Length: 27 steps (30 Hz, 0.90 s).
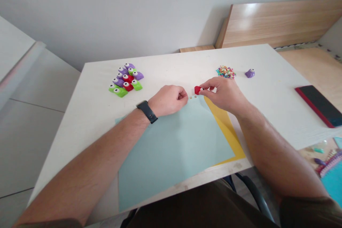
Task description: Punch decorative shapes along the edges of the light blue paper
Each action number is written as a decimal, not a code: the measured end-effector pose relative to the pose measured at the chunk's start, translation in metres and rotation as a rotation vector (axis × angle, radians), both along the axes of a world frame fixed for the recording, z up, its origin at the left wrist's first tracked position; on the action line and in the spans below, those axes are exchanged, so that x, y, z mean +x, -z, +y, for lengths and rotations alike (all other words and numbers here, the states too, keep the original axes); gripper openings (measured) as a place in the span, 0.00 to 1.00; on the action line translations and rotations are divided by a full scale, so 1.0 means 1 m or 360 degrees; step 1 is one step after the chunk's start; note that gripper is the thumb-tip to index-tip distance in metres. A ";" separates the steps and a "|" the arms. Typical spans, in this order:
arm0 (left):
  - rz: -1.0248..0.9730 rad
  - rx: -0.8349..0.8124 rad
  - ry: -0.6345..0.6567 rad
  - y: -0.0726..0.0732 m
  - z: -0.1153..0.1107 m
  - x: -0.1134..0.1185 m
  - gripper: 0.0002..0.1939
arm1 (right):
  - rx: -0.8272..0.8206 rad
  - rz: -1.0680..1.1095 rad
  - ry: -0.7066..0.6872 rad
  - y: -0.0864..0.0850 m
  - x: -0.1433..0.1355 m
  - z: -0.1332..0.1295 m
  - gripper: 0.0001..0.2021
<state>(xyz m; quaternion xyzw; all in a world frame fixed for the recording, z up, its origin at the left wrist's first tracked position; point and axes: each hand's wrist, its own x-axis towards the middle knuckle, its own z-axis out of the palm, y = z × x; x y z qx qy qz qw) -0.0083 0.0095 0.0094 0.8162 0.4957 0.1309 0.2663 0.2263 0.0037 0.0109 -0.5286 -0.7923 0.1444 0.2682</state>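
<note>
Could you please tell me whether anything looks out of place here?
Slightly: the yellow sheet sticks out askew beneath the blue sheet, and one purple punch sits apart from the cluster at left.

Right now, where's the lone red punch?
In the head view, the red punch is just right of centre, held in the right hand at the far edge of the blue paper.
</note>
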 end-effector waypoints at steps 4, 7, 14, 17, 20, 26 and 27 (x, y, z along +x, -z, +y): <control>0.0011 0.0006 0.0005 0.000 0.000 0.000 0.11 | 0.0019 -0.0011 0.0008 0.000 0.000 0.000 0.07; 0.0011 0.0013 0.0011 0.001 0.001 0.000 0.11 | 0.0030 -0.0010 -0.0006 0.000 0.000 0.000 0.07; 0.0000 0.0003 0.0009 0.001 0.000 0.000 0.10 | 0.0044 0.0027 -0.0009 -0.002 0.001 0.000 0.07; 0.0006 0.0012 0.0010 0.001 0.000 0.000 0.11 | 0.0045 0.0039 -0.0005 -0.002 0.001 -0.001 0.07; 0.0009 0.0010 0.0005 0.001 0.001 0.000 0.11 | 0.0051 0.0047 0.0010 -0.002 0.001 -0.001 0.07; 0.0012 0.0010 0.0012 0.001 0.000 0.000 0.11 | 0.0052 0.0051 0.0032 -0.002 0.001 0.000 0.07; 0.0018 0.0007 0.0009 0.000 0.000 0.000 0.11 | 0.0051 0.0052 0.0039 -0.002 0.001 0.000 0.07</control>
